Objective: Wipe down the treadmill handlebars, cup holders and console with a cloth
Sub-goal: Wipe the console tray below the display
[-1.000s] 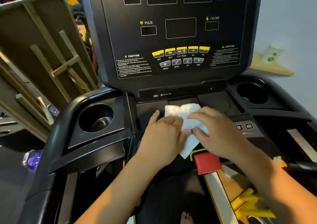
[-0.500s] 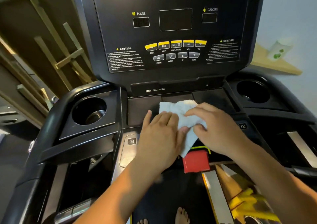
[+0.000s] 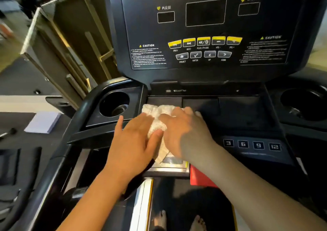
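A white cloth (image 3: 156, 118) lies on the left part of the black tray (image 3: 238, 110) below the console (image 3: 203, 27). My left hand (image 3: 134, 142) lies flat on the cloth's left side, fingers straight and pointing up. My right hand (image 3: 184, 133) presses on its right side, fingers spread over the top; it looks blurred. The cloth's lower end hangs between the two hands. The left cup holder (image 3: 115, 105) sits just left of the cloth, the right cup holder (image 3: 304, 103) at the far right. The black left handlebar (image 3: 83, 106) curves around the left cup holder.
Speed buttons 3, 6, 9 and 12 (image 3: 251, 144) sit right of my right wrist. A red safety key (image 3: 201, 177) shows under my right forearm. Wooden frames (image 3: 70, 44) lean at the left. Bare feet (image 3: 178, 220) stand on the belt below.
Both hands have slid the cloth leftward across the tray, from its middle toward the left cup holder. The speed buttons are now uncovered.
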{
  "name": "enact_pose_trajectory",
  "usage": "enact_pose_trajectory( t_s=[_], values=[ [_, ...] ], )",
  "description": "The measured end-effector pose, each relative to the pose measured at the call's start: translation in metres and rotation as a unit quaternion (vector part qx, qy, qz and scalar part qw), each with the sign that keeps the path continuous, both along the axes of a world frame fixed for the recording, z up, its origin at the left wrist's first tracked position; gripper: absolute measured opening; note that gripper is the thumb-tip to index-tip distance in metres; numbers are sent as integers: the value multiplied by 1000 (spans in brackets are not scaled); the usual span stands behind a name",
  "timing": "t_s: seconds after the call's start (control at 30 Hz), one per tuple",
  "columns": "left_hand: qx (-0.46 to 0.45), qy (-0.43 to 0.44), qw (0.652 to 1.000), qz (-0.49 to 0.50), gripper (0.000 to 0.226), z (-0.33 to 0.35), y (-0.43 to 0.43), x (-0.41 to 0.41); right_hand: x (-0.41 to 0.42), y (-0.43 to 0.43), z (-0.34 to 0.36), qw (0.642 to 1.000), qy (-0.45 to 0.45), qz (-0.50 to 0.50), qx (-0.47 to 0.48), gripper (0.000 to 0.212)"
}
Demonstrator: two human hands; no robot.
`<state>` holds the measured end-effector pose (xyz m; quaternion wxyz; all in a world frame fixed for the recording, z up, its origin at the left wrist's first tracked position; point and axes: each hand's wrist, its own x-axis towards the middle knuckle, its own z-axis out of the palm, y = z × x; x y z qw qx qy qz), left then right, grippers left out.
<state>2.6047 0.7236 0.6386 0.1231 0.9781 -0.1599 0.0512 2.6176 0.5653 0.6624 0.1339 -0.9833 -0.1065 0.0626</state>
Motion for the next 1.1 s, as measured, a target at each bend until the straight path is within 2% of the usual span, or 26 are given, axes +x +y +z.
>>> enact_pose_trajectory(
  t_s=[0.07,0.17,0.23,0.4,0.5,0.63,0.73,0.8,0.87,1.0,1.1],
  values=[
    [22,-8,1000,12,51,2,-8,0,10,-2,0,1000,28,0,2,44],
    [41,-4,999,10,46,4,-30,5,14,-22,-3,995,63,-27,66,42],
    [30,10,999,-16,48,6,-48,9,15,-45,-4,993,44,-61,88,38],
    [3,0,995,-96,48,0,-113,27,8,-104,-1,991,4,-129,-22,40],
    [51,-7,993,-109,58,-3,-130,34,16,-110,-4,989,-15,-136,-60,39],
    [81,-15,992,-98,57,0,-126,30,26,-103,-3,989,-24,-136,-45,34],
    [71,-37,988,-132,38,11,-123,24,17,-108,-1,989,-13,-149,-13,41],
    [71,-58,983,-161,33,21,-118,14,5,-109,-1,989,-15,-146,-9,43],
    [59,-79,982,-161,36,17,-112,13,-3,-107,-3,989,-21,-143,-34,43],
    [71,10,984,-161,62,-1,-117,33,7,-104,-11,982,-24,-178,-60,44],
    [66,18,985,-161,71,-3,-118,43,20,-102,-10,978,-18,-194,-81,45]
  ],
)
